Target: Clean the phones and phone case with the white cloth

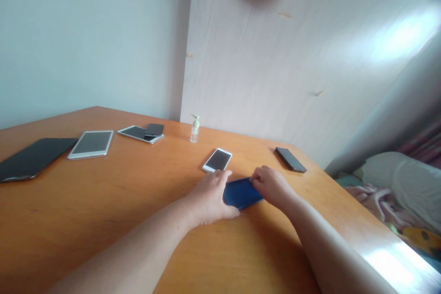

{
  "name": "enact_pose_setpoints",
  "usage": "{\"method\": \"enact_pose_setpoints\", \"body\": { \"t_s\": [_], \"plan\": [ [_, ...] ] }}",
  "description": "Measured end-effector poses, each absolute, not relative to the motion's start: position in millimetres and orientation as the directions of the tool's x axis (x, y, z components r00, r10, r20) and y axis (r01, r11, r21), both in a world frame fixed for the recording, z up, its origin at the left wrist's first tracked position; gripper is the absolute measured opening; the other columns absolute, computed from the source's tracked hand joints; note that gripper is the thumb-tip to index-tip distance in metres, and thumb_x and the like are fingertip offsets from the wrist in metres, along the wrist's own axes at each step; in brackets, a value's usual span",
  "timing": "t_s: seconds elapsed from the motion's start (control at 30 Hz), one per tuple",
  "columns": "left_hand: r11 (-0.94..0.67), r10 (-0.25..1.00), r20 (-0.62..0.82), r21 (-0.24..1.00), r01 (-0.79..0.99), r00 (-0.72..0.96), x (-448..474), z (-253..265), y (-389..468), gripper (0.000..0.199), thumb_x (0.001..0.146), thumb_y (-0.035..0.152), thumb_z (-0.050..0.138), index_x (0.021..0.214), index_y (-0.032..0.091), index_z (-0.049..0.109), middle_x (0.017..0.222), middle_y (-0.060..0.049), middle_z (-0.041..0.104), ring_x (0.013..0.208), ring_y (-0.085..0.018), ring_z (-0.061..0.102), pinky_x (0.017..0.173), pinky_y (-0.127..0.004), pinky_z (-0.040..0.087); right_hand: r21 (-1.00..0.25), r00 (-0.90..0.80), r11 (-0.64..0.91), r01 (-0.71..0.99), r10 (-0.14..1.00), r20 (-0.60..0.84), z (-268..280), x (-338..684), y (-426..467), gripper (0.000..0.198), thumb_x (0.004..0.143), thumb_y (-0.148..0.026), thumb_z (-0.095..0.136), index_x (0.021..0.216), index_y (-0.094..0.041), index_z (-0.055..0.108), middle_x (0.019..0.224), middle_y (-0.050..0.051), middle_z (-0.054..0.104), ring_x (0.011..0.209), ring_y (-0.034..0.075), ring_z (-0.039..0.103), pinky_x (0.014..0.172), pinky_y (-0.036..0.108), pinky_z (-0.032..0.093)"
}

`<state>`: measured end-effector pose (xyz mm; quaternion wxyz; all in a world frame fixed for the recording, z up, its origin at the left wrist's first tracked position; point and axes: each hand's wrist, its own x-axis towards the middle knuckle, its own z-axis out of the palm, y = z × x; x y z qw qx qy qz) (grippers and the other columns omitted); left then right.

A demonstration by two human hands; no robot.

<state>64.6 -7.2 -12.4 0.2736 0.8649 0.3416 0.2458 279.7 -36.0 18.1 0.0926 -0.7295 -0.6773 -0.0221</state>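
Both hands hold a blue phone case (pixel 241 193) low over the front middle of the table. Its flat inner face and raised rim show between them. Thumb and fingers of my left hand (pixel 212 198) wrap round its left end. At the far right corner, my right hand (pixel 274 187) is closed on the rim, with its fingers curled. Just beyond my left hand lies a white phone (pixel 217 160) with a dark screen, face up. What lies under the case is hidden.
On the wooden table (pixel 144 188), a black phone (pixel 290 160) lies at right and a pump bottle (pixel 195 129) stands behind. Leftward are a white-framed tablet (pixel 92 142), another tablet (pixel 132 132) bearing a small black item (pixel 154 129), and a large black tablet-like slab (pixel 36 157). Bedding (pixel 396 188) lies beyond the right edge.
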Motion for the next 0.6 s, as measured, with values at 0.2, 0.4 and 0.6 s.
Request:
{"method": "enact_pose_setpoints", "body": {
  "t_s": [0.2,0.4,0.6],
  "plan": [
    [-0.634,0.719,0.262,0.626,0.453,0.644,65.8,-12.4,-6.7,0.083,0.056,0.041,0.079,0.129,0.021,0.046,0.129,-0.012,0.056,0.119,-0.032,0.052,0.1,-0.042,0.043,-0.308,-0.263,0.293,0.905,0.955,0.138,16.8,241.5,-52.2,0.02,0.083,-0.015,0.051,0.084,-0.021,0.07,0.085,0.003,0.064,0.081,0.015,0.058,0.073,0.023,0.039],
    [-0.636,0.717,0.254,0.62,0.46,0.649,64.9,-11.9,-6.9,0.089,0.058,0.045,0.078,0.134,0.019,0.042,0.135,-0.014,0.052,0.125,-0.032,0.048,0.105,-0.041,0.039,-0.205,-0.046,0.069,0.976,0.992,0.118,18.5,272.8,-42.5,0.014,0.075,-0.014,0.055,0.079,-0.017,0.068,0.081,0.004,0.063,0.077,0.016,0.056,0.069,0.025,0.037],
    [-0.627,0.723,0.241,0.624,0.467,0.648,65.1,-11.9,-7.1,0.088,0.056,0.044,0.079,0.133,0.022,0.043,0.135,-0.013,0.052,0.125,-0.032,0.049,0.104,-0.041,0.04,-0.285,-0.138,0.165,0.944,0.984,0.111,20.4,269.8,-50.0,0.014,0.076,-0.013,0.054,0.077,-0.018,0.067,0.081,0.003,0.062,0.077,0.015,0.056,0.069,0.023,0.039]
  ]
}}
